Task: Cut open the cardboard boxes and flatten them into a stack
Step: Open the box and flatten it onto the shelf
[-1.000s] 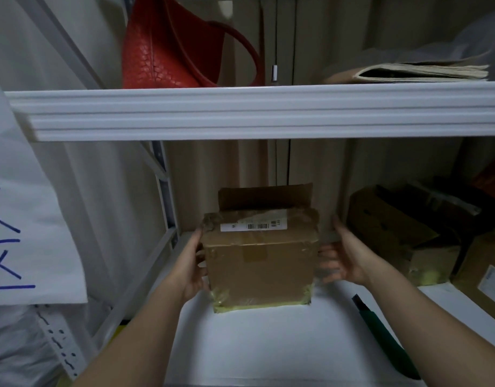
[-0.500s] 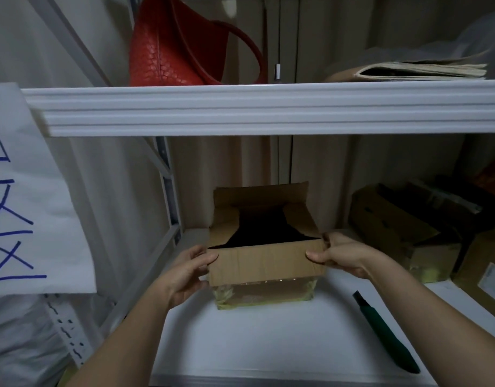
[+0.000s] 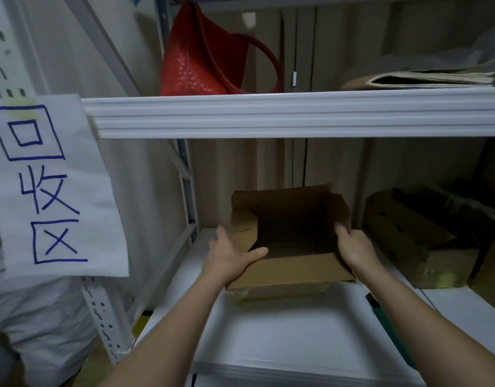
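Head view: the open cardboard box (image 3: 291, 263) sits on the white lower shelf (image 3: 282, 331), flaps up. Your left hand (image 3: 229, 255) grips its left wall, thumb hooked over the front corner. Your right hand (image 3: 355, 247) holds the right wall, fingers curled inside. More boxes (image 3: 419, 236) sit well apart at right.

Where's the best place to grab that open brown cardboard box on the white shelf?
Probably the two side walls of the open brown cardboard box, reached from the front, one hand per side, as the left hand and right hand do. Its top gapes open, so the rims offer edges to hook.
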